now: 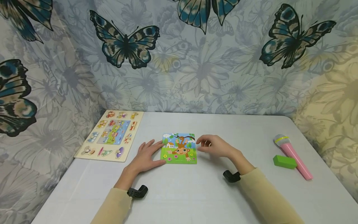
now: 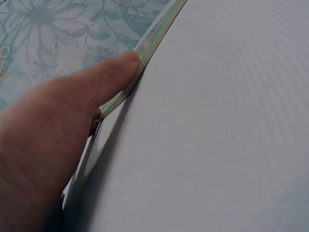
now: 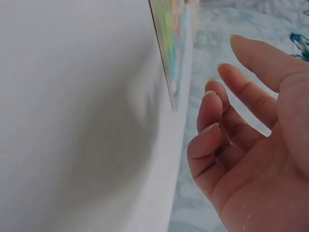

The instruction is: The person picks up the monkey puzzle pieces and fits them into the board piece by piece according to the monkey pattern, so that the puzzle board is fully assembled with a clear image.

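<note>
A small square picture board showing a cartoon monkey among flowers lies flat in the middle of the white table; it looks like a child's puzzle. My left hand is spread along its left side, fingers extended. In the left wrist view, the thumb of that hand rests on the board's edge. Just off the right side of the board is my right hand, holding nothing. From the right wrist view its fingers are loosely bent, apart from the board's corner.
A larger wooden peg-puzzle board with vehicle and toy pictures lies at the back left. To the right are a pink toy microphone and a green block beside its handle. Butterfly-patterned cloth stands behind the table.
</note>
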Demonstrator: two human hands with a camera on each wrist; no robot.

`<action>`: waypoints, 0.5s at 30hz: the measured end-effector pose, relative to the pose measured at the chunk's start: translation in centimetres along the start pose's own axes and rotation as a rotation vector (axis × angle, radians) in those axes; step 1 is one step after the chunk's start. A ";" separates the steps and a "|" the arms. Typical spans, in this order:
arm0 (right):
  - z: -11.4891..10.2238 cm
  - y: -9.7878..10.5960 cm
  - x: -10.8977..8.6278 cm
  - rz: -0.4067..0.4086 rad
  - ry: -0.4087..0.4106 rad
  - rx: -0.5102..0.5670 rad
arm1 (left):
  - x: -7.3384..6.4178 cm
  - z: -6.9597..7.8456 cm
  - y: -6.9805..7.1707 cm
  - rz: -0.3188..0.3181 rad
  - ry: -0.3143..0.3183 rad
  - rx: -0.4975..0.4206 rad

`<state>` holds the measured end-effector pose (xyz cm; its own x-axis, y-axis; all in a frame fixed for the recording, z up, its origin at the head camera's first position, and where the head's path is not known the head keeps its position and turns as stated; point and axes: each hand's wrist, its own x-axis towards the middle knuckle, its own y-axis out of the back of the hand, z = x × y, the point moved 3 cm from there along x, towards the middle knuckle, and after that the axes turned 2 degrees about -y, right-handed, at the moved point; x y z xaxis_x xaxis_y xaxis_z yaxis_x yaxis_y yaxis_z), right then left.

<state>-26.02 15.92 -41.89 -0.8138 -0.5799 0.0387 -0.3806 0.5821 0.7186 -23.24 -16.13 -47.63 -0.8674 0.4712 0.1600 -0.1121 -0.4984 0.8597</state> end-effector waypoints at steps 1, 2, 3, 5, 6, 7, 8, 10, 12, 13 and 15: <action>0.1 0.4 -0.2 0.009 -0.004 0.004 | 0.0 0.0 0.0 -0.003 0.000 -0.002; 0.2 0.7 -0.5 0.020 -0.007 0.004 | 0.0 0.0 0.0 -0.005 -0.001 -0.004; 0.4 1.1 -0.7 0.031 -0.011 0.002 | 0.1 -0.1 0.0 -0.010 0.002 -0.008; 0.6 1.7 -1.1 0.049 -0.021 -0.008 | 0.0 -0.2 0.1 -0.012 0.003 -0.018; 0.7 2.0 -1.4 0.056 -0.025 -0.015 | 0.0 -0.2 0.2 -0.012 0.004 -0.026; 0.8 2.3 -1.6 0.062 -0.027 -0.021 | -0.1 -0.2 0.3 -0.012 0.006 -0.036; 0.9 2.6 -1.8 0.066 -0.031 -0.027 | -0.1 -0.3 0.4 -0.011 0.009 -0.044; 1.0 3.2 -2.3 0.069 -0.039 -0.039 | -0.2 -0.3 0.6 -0.008 0.020 -0.059; 1.1 3.8 -2.7 0.071 -0.047 -0.054 | -0.3 -0.3 0.9 -0.004 0.031 -0.074; 1.1 4.1 -3.0 0.072 -0.053 -0.062 | -0.3 -0.2 1.0 0.001 0.036 -0.078; 1.1 4.7 -3.4 0.078 -0.063 -0.083 | -0.3 -0.1 1.3 0.014 0.037 -0.074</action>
<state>-25.53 21.31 -39.42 -0.8666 -0.4959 0.0547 -0.2794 0.5732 0.7703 -23.13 -17.03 -46.57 -0.8862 0.4375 0.1528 -0.1340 -0.5577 0.8191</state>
